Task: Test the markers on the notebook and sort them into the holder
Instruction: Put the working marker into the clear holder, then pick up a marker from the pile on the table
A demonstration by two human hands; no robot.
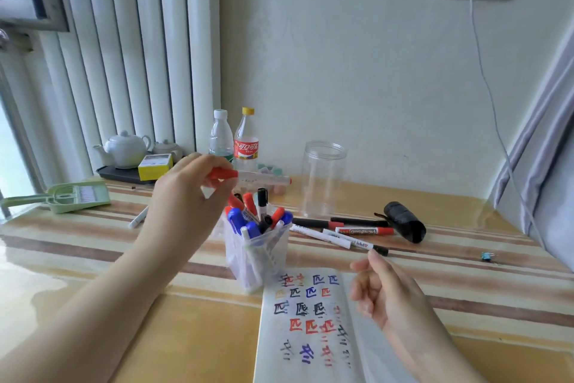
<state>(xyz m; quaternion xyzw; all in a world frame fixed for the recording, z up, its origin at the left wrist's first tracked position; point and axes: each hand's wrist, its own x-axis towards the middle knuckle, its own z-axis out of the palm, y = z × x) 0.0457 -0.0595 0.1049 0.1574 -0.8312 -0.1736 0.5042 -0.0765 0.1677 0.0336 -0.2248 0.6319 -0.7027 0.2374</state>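
The left hand (189, 193) pinches a red-capped marker (248, 177) horizontally above the crowded holder (254, 255), and should tip it upright to enter a gap, while the right hand (385, 292), loosely curled and empty, hovers over the notebook (298, 351).

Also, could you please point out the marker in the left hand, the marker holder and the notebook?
marker (261, 178), head view, on its white barrel.
marker holder (248, 261), head view, on its clear front wall.
notebook (273, 348), head view, on a bare part of the left page.
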